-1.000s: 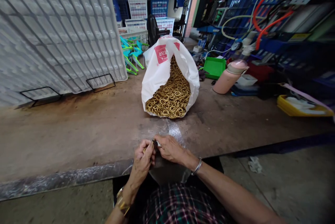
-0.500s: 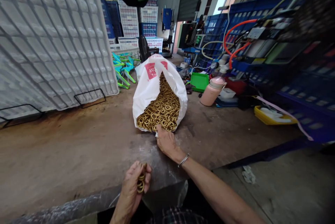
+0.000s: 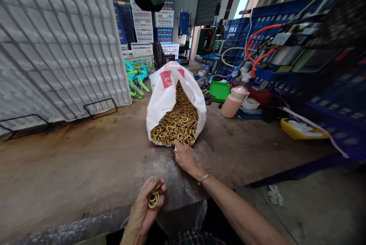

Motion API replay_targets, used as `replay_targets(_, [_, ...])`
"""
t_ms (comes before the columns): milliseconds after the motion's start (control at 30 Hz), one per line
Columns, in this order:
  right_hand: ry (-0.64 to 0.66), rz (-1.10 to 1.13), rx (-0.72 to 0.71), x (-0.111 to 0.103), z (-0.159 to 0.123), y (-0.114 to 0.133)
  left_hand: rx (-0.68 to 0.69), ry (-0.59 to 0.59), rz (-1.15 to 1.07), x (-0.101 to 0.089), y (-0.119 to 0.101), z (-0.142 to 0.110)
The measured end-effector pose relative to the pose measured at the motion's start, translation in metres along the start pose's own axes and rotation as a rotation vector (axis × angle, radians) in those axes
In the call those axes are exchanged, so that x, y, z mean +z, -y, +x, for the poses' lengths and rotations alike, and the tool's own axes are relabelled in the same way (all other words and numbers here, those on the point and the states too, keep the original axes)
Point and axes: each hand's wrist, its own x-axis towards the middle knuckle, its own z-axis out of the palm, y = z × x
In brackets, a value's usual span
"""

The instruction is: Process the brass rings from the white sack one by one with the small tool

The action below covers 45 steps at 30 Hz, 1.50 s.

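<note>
A white plastic bag with red print lies on its side on the worktable, its mouth facing me. Many small brass-coloured rings fill it up to the lower lip. My right hand is at that front lip, thumb and fingers pinched on the edge of the bag; the fingertips are partly hidden. Nearer to me, my left hand is curled around several brass rings, which show between the thumb and fingers.
The brown worktable carries white ribbed trays standing in black wire holders on the left. Bright blue-green plastic pieces lie behind the bag. To its right are a green tray, a pink bottle and a yellow tray.
The whole view has shifted slightly. My left hand has turned a little, showing more of its rings. My right hand stays at the bag's lip, its fingertips slightly lower against the rings.
</note>
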Motion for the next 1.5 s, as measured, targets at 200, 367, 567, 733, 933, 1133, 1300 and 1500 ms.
replay_targets(200, [-0.103,0.326,-0.07,0.012,-0.009,-0.01,0.055,-0.007,0.043,0.006,-0.003,0.005])
replay_targets(367, [-0.05,0.595,-0.085,0.002,-0.023,0.005,0.184,0.024,0.219,0.011,-0.003,0.009])
replay_targets(567, [0.129,0.75,-0.089,-0.011,-0.043,0.028,0.385,-0.079,0.559,0.01,0.003,0.012])
replay_targets(733, [0.212,0.744,-0.065,-0.014,-0.052,0.04,0.436,-0.154,0.78,0.009,0.006,0.009])
replay_targets(933, [0.287,0.807,0.046,-0.012,-0.056,0.043,0.475,-0.16,0.92,0.007,0.006,0.005])
replay_targets(1133, [0.351,0.862,0.095,-0.01,-0.058,0.042,0.537,-0.11,0.978,0.002,0.009,0.002])
replay_targets(1300, [0.442,0.991,0.155,-0.005,-0.058,0.04,0.543,-0.108,0.966,0.005,0.01,0.0])
replay_targets(1500, [0.316,0.935,0.129,-0.01,-0.054,0.043,0.375,-0.086,0.835,0.01,0.009,-0.003])
